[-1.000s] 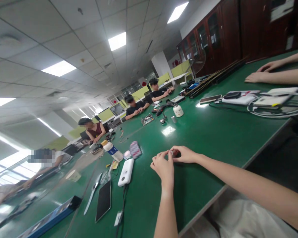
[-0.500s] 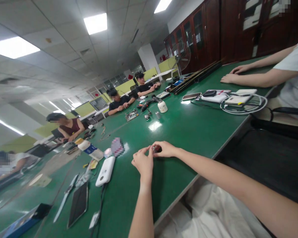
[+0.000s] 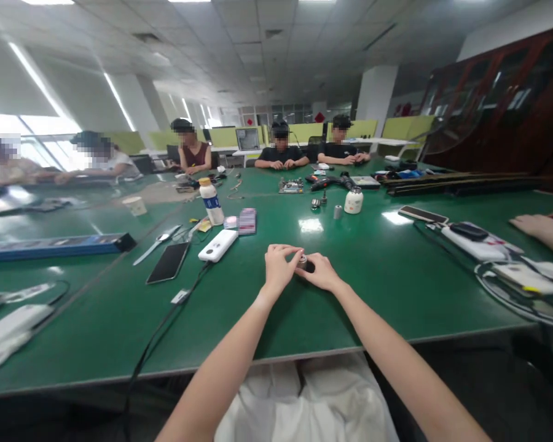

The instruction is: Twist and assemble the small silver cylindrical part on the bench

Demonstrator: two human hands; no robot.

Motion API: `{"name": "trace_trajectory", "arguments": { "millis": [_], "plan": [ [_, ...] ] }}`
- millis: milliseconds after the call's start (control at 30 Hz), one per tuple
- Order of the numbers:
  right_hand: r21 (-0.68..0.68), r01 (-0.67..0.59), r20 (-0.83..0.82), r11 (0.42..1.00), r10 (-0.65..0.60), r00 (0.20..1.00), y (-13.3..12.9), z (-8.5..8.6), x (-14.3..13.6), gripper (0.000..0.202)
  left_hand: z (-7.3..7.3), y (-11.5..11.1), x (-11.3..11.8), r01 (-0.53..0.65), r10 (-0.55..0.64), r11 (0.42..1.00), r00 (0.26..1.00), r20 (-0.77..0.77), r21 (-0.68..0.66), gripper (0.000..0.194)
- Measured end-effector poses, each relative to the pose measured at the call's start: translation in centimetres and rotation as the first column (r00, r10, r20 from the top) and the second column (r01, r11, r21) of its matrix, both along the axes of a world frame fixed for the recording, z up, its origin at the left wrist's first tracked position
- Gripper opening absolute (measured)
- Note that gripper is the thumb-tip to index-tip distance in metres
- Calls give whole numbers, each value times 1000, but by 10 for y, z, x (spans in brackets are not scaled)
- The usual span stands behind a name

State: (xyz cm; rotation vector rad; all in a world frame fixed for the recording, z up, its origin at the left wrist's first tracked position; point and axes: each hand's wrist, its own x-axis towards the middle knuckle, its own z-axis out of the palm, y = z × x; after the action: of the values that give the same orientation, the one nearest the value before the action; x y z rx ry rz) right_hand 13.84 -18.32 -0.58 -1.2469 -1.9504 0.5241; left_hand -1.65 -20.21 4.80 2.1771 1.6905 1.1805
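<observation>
Just above the green table, or resting on it, a small silvery metal cylinder (image 3: 303,263) stands upright between my hands. My left hand (image 3: 280,264) has its fingertips closed on the cylinder's top and near side. From the other side, my right hand (image 3: 322,271) curls its thumb and fingers around the cylinder. Part of it is hidden by my fingers. Farther out stand a similar grey metal cylinder (image 3: 338,212) and a white jar (image 3: 354,201), with small metal parts (image 3: 316,203) beside them.
Left of my hands lie a white power bank (image 3: 218,245) with a cable, a dark phone (image 3: 168,263), a watch (image 3: 159,241) and a bottle (image 3: 211,202). Devices and a white cable (image 3: 482,270) lie at right, near another person's hand (image 3: 534,227). Several people sit across the table (image 3: 267,313).
My head view has levelled and turned left, so the table now lies straight ahead. Both hands keep hold of the small cylinder, which is seen more clearly upright.
</observation>
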Motion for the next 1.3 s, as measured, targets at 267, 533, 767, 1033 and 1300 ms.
{"name": "trace_trajectory", "arguments": {
  "millis": [267, 533, 767, 1033, 1300],
  "plan": [
    [-80, -105, -94, 991, 98, 991, 1, 0, 3, 29, -12, 17, -23, -140, 138, 984, 990, -25, -108, 19],
    [-117, -114, -157, 987, 95, 983, -3, 5, 2, 31, -25, 16, -21, -127, 116, 979, 990, -77, -161, 12],
    [-86, -66, -110, 994, 57, 992, -4, 4, 3, 35, -12, 15, -12, -29, 34, 999, 994, 104, -44, 22],
    [7, 53, 0, 999, -53, 999, -5, 5, 4, 29, -8, 4, 2, 188, -186, 982, 961, 203, 8, 19],
    [41, 89, 65, 995, -91, 994, -5, 6, 4, 30, -9, 3, -1, 189, -189, 982, 969, 159, 17, 13]
  ]
}}
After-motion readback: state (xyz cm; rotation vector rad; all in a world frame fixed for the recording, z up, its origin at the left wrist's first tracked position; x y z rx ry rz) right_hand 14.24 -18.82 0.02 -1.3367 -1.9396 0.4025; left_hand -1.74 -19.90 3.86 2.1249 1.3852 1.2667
